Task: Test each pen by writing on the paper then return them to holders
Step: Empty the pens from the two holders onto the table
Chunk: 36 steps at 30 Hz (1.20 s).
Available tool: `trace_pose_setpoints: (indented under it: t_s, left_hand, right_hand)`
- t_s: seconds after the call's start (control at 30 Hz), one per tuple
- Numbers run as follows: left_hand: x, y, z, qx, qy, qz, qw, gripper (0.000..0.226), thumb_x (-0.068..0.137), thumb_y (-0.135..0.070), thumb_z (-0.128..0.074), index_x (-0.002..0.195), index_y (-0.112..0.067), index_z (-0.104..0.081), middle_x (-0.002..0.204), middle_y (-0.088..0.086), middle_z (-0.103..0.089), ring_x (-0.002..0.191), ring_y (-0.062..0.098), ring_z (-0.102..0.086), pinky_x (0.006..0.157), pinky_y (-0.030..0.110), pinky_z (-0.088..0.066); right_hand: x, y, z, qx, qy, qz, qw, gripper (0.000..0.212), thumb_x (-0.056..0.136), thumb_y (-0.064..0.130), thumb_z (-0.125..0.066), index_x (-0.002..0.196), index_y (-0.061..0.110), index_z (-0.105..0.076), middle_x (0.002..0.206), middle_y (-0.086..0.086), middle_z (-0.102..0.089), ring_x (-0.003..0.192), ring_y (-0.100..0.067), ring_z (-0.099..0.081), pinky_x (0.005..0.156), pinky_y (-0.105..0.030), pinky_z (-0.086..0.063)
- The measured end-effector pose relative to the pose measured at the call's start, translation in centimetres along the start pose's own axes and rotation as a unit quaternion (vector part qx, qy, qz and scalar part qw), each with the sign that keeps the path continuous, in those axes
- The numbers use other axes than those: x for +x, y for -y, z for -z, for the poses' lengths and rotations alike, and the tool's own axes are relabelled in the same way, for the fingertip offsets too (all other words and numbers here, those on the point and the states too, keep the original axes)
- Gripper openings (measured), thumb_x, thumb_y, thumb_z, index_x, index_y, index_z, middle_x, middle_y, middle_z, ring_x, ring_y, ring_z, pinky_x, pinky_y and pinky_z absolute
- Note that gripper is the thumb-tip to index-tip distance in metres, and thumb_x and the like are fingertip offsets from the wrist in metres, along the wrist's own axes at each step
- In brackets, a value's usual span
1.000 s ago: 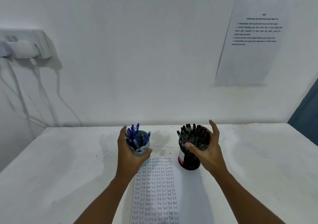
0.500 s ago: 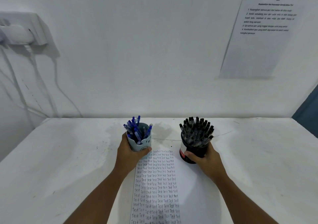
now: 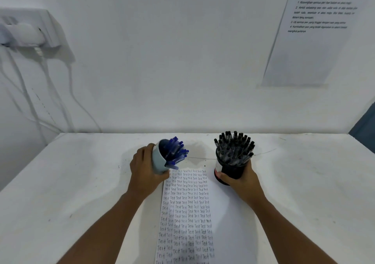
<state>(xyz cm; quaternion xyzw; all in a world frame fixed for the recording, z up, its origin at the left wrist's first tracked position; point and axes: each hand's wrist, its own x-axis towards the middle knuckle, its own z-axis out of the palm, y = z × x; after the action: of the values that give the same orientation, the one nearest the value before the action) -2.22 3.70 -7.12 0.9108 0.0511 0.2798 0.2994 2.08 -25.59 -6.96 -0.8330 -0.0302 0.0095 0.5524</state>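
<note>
Nearest the viewer, the paper lies flat on the white table, its left half filled with rows of the handwritten word "Test". At its far left corner the left hand grips the pale blue holder, tipped to the right, with the blue pens leaning out toward the paper. The right hand grips the upright black holder, packed with black pens. On the wall behind hang a printed sheet and a socket with cables.
</note>
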Motion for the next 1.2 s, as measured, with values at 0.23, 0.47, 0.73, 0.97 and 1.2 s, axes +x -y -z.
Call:
trace_pose_setpoints:
  t_s: [0.23,0.47,0.73,0.97,1.2]
  left_hand:
    - [-0.8,0.7,0.8,0.136,0.016,-0.084,0.987,0.092,0.043,-0.031,-0.089,0.122,-0.017,-0.045,0.111,0.009,-0.054,0.102,0.028,-0.052,0.086,0.044,-0.041]
    - [-0.7,0.5,1.7,0.231,0.034,-0.157,0.960,0.091,0.039,-0.027,-0.088,0.119,-0.017,-0.047,0.108,0.011,-0.052,0.099,0.029,-0.049,0.086,0.044,-0.040]
    - [-0.8,0.5,2.2,0.280,0.060,-0.185,0.940,0.091,0.036,-0.015,-0.083,0.118,-0.019,-0.047,0.109,0.011,-0.052,0.098,0.030,-0.049,0.085,0.040,-0.033]
    - [-0.6,1.1,3.4,0.305,0.064,-0.188,0.931,0.093,0.033,-0.013,-0.085,0.118,-0.017,-0.048,0.107,0.014,-0.054,0.095,0.033,-0.051,0.084,0.040,-0.032]
    - [-0.6,2.3,4.4,0.336,0.062,-0.169,0.924,0.088,0.039,-0.001,-0.079,0.120,-0.014,-0.047,0.112,0.018,-0.053,0.099,0.037,-0.050,0.085,0.044,-0.038]
  right_hand:
    - [0.1,0.2,-0.6,0.006,-0.008,-0.018,1.000,0.079,0.067,0.037,-0.088,0.127,0.028,-0.037,0.114,0.009,-0.060,0.101,-0.013,-0.059,0.067,-0.012,-0.043]
    - [0.1,0.3,-1.1,0.021,-0.023,-0.024,0.999,0.083,0.070,0.029,-0.087,0.133,0.021,-0.034,0.114,0.008,-0.054,0.100,-0.016,-0.054,0.077,-0.024,-0.042]
    - [0.4,0.4,-1.0,0.018,-0.017,-0.029,0.999,0.085,0.069,0.030,-0.088,0.135,0.022,-0.035,0.118,0.007,-0.055,0.104,-0.017,-0.054,0.081,-0.027,-0.042]
    - [0.8,0.4,-0.7,0.025,-0.009,-0.033,0.999,0.085,0.069,0.029,-0.088,0.135,0.024,-0.035,0.120,0.006,-0.057,0.106,-0.018,-0.055,0.080,-0.026,-0.041]
    - [1.1,0.1,-1.1,0.027,-0.015,-0.032,0.999,0.085,0.070,0.028,-0.088,0.136,0.024,-0.034,0.118,0.007,-0.056,0.103,-0.017,-0.055,0.079,-0.025,-0.041]
